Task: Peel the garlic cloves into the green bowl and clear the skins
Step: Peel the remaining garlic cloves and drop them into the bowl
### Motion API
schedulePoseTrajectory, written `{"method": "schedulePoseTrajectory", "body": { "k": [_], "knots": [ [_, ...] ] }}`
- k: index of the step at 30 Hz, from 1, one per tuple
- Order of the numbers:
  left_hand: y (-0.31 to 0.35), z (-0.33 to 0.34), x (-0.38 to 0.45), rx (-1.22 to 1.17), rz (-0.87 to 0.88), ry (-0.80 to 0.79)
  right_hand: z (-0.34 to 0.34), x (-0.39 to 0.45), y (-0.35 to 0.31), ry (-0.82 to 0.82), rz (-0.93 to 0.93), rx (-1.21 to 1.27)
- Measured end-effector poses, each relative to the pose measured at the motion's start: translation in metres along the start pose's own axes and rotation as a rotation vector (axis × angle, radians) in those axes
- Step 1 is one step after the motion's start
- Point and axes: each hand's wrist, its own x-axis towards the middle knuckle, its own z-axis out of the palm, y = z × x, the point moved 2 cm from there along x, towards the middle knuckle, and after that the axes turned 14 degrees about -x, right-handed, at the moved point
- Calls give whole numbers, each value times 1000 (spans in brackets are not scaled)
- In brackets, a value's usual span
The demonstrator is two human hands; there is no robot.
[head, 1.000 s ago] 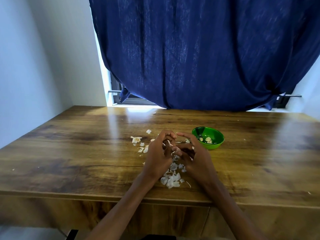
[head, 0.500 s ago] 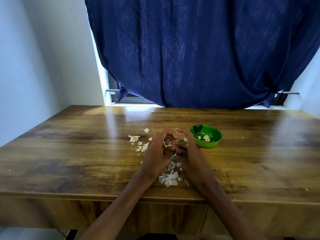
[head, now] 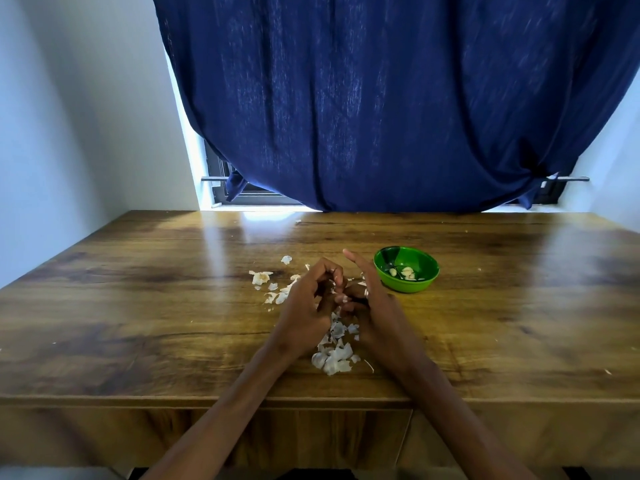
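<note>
Left hand: the left hand [head: 304, 306] hovers just above the table centre, fingers curled inward round a small pale garlic clove [head: 334, 292], mostly hidden, so the clove itself is hard to make out.
Right hand: the right hand [head: 375, 306] meets the left, thumb and lower fingers working at the same clove; its forefinger sticks out towards 12 o'clock, free of the grip.
Why held so: both hands pinch together low over the table, probably so torn skin drops onto the heap beneath.
Green bowl: a small round green plastic bowl [head: 407, 274] sits at 2 o'clock from the hands, just beside the right hand, an easy short drop for a finished clove; a few peeled cloves [head: 403, 271] lie inside.
Skins: white papery garlic skins [head: 334, 356] are piled at 6 o'clock under the wrists, with more scattered at 10 o'clock; none cleared yet.
Table: a glossy brown wooden table [head: 138, 323] carries everything.
Backdrop: a dark blue curtain [head: 363, 98] hangs at 12 o'clock over a window.
Writing: no brand, label or lettering is visible anywhere.
</note>
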Motion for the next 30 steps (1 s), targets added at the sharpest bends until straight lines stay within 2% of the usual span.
{"method": "schedulePoseTrajectory", "body": {
  "k": [8,18,24,30],
  "knots": [
    [0,5,-3,-108,-89,62,-2,1,2,55,7,26],
    [9,22,-2,-163,-69,208,-7,2,4,272,20,35],
    [8,14,-2,-154,-80,304,-9,3,8,355,111,-2],
    [6,7,-7,-249,-232,404,-5,5,17,278,130,-29]
  ]
}}
